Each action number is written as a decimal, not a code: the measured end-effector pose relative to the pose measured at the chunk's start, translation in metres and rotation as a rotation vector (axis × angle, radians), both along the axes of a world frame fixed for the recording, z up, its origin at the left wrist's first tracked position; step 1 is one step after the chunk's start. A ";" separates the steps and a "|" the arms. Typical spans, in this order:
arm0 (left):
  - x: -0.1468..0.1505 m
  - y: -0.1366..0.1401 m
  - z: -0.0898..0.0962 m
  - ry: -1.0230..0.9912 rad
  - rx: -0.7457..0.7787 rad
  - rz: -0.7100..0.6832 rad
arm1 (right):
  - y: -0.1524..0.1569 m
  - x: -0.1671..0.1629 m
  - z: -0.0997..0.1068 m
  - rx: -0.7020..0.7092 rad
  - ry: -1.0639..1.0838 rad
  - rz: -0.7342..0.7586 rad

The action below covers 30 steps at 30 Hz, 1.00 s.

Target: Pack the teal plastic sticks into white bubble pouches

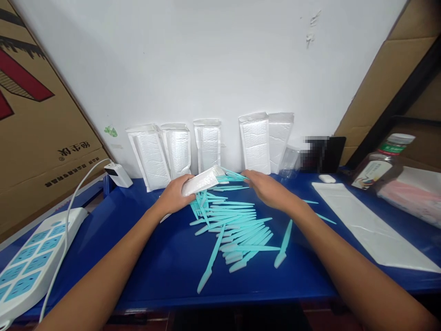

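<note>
My left hand (175,195) is closed around a small white padded envelope (201,181), tilted with its mouth to the right. My right hand (263,187) pinches several turquoise eyebrow razors (234,175) by one end. Their other ends reach the envelope's mouth; how far inside they go is hidden. Below both hands, a loose pile of similar eyebrow razors (237,225) spreads over the blue table (151,276). One razor (211,262) lies apart toward the front, and another razor (283,246) is off to the right, near my right forearm.
Several padded envelopes (255,145) lean against the white wall (213,59). A power strip (37,257) and a white charger (118,175) are at left. To the right are a clear jar (290,162), a dark panel (335,155), a long white envelope (375,225) and a bottle (375,168).
</note>
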<state>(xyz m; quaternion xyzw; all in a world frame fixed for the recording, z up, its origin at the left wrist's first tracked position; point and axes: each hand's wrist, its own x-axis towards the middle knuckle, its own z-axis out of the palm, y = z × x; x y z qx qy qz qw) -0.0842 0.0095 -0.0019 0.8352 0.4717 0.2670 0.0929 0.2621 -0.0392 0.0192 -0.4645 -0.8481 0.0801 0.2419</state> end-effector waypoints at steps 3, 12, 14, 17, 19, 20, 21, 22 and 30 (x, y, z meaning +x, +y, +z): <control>0.000 -0.001 0.001 -0.010 -0.019 -0.002 | -0.001 0.000 0.001 0.001 -0.054 -0.014; 0.009 -0.013 0.004 0.093 0.049 -0.037 | -0.005 -0.004 0.004 -0.046 -0.117 0.022; 0.013 -0.018 0.005 0.123 0.086 -0.072 | -0.007 -0.009 0.003 -0.044 -0.116 0.026; 0.018 -0.024 0.003 0.164 0.140 -0.102 | -0.013 -0.018 0.001 -0.012 -0.083 -0.001; 0.021 -0.026 0.001 0.177 0.161 -0.111 | -0.017 -0.023 0.000 0.027 -0.019 0.003; 0.023 -0.027 -0.001 0.177 0.164 -0.118 | -0.019 -0.026 0.000 0.042 0.022 0.022; 0.024 -0.028 -0.002 0.175 0.163 -0.127 | -0.021 -0.028 0.000 0.052 0.064 0.050; 0.026 -0.028 -0.002 0.171 0.160 -0.138 | -0.023 -0.031 -0.001 0.058 0.103 0.082; 0.038 -0.040 -0.001 0.067 0.191 -0.155 | -0.031 -0.051 -0.002 0.188 0.408 0.187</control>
